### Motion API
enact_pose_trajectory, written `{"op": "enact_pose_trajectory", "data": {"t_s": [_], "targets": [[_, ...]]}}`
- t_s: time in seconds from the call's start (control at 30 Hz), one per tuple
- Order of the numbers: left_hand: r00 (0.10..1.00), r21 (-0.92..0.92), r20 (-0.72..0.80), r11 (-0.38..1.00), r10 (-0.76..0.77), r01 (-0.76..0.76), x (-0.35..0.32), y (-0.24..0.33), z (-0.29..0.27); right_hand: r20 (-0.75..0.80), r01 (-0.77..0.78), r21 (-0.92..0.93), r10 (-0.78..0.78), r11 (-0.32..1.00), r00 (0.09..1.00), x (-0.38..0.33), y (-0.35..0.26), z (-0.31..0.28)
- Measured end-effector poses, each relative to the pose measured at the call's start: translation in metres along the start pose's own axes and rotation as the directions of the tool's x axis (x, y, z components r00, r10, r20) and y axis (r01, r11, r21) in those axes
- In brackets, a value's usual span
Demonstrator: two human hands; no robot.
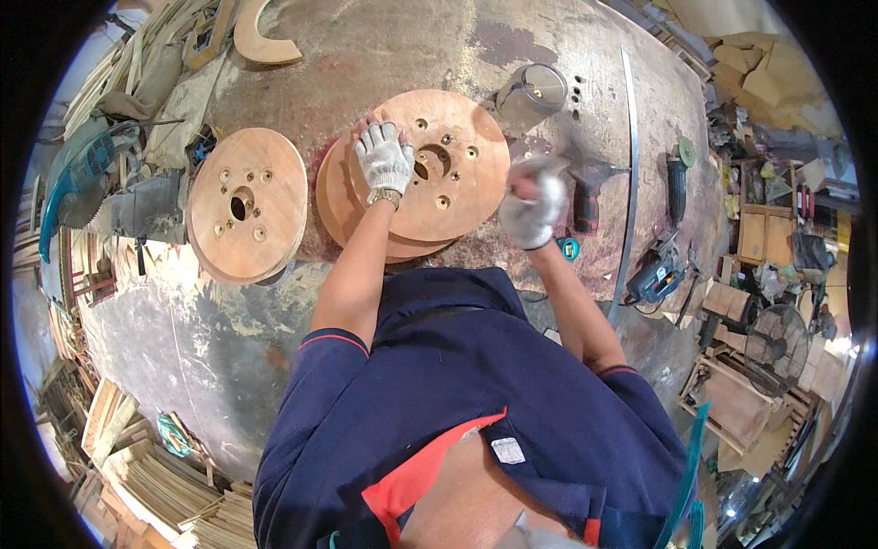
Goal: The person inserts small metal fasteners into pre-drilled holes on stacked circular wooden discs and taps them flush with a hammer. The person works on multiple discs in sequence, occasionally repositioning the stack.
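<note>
Navy cloth shirt (430,375); whitish patch (508,450), writing too small to read. Right hand (533,203), gloved, blurred beside upper disc (480,188): cannot tell grip. Left hand (384,165), knit glove, fingers spread flat on upper disc: smooth round wood, holed, stacked over lower disc (331,215) on scuffed, stained desk (366,55). Farther, clear round tub (541,84).

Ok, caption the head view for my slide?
Gloved left hand on a holed wooden disc, blurred gloved right hand near its right edge.
</note>
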State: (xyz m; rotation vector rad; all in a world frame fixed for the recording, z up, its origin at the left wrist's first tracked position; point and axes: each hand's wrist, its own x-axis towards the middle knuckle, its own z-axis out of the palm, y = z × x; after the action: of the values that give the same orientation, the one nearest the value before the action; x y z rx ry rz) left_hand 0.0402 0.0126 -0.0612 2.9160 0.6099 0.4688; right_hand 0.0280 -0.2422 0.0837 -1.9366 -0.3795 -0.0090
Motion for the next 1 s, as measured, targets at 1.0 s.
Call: {"op": "enact_pose_trajectory", "data": {"t_s": [1.0], "targets": [[0.999,-0.095,-0.006,0.994,-0.049,0.048,-0.011,0.002,0.002,0.277,-0.03,-0.708,0.316,0.706,0.907,-0.022,0.083,0.02]]}}
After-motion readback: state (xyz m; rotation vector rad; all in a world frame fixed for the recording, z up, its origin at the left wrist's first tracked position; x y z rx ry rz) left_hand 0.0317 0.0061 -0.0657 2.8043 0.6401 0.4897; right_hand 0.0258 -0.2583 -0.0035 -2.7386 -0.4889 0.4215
